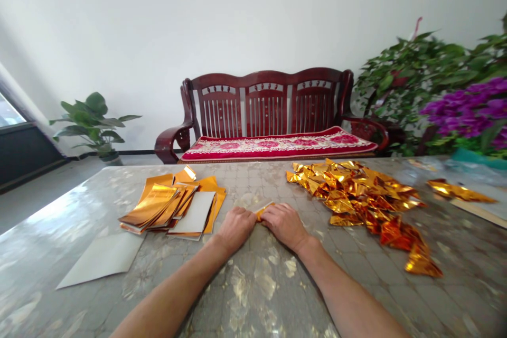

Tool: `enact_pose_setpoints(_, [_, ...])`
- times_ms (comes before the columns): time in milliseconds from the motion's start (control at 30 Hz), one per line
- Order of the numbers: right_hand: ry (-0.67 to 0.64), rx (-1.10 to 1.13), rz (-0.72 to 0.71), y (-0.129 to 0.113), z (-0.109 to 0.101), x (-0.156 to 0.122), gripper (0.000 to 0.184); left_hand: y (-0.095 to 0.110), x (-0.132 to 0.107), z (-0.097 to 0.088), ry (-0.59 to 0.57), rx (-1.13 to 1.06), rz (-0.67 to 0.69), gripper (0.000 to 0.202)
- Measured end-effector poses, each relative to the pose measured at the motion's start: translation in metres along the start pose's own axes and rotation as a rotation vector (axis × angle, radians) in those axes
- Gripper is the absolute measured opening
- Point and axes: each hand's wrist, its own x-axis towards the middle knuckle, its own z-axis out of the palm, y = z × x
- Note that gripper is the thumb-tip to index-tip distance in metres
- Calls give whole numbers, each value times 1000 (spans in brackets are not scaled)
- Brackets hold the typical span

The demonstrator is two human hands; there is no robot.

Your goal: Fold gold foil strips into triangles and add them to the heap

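Observation:
Between my two hands, at the middle of the table, lies a partly folded sheet of gold foil paper (261, 211), its pale side showing along the top. My left hand (237, 226) is closed on its left end, fingers bent at the paper. On the other end, my right hand (284, 223) is closed too, its fingertips pressed on the gold edge. The hands cover much of the sheet. To the left sits a loose stack of gold foil sheets (156, 206), some pale side up. Folded gold foil pieces (348, 190) lie heaped to the right.
One pale sheet (103, 259) lies apart at the table's left. Clear plastic wrapping (423, 166) and a pale board (481, 208) are at the far right. Behind the patterned table (253, 296) stands a wooden bench (265, 100), with plants on both sides.

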Motion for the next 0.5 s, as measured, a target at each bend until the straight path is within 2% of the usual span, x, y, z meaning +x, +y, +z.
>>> enact_pose_setpoints(133, [13, -58, 14, -3, 2, 1, 17, -5, 0, -1, 21, -54, -40, 23])
enact_pose_setpoints(333, [50, -31, 78, -2, 5, 2, 24, -7, -3, -2, 82, -221, -87, 18])
enact_pose_setpoints(500, [47, -8, 87, -4, 3, 0, 18, 3, -1, 2, 106, -158, -205, 26])
